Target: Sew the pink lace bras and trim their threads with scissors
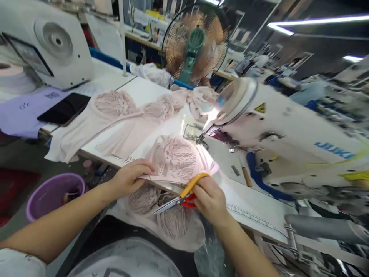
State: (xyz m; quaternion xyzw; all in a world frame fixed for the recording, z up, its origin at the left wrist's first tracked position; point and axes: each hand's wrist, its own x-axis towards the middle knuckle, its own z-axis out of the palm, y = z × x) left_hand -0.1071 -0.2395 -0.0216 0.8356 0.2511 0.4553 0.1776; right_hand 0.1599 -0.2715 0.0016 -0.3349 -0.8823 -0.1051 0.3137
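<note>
In the head view, a blush-pink lace piece [178, 157] lies at the front edge of the table, under the bright light by the sewing machine's needle; its cup is rounded and finely ribbed, with a smooth, flat band along its lower side. The left hand [131, 177] pinches the near left edge of this band between thumb and curled fingers. The right hand [210, 198] has its fingers curled round the yellow and red handles of the scissors [182, 200], whose metal blades slant down toward the lower left; whether these fingers also touch the lace cannot be told. Below, two more ribbed lace cups [174, 223] rest with sheer, pale fabric over the person's lap.

The white, smooth tabletop [253, 206] carries a printed ruler along its front edge. Soft pink garments [113, 104] drape over its left part, beside a flat black phone [66, 109] and lilac paper [21, 111]. A white sewing machine [296, 130] spans the right. A round purple bucket [43, 198] stands below at left; behind the table are a wire-caged fan [197, 37] and further workstations.
</note>
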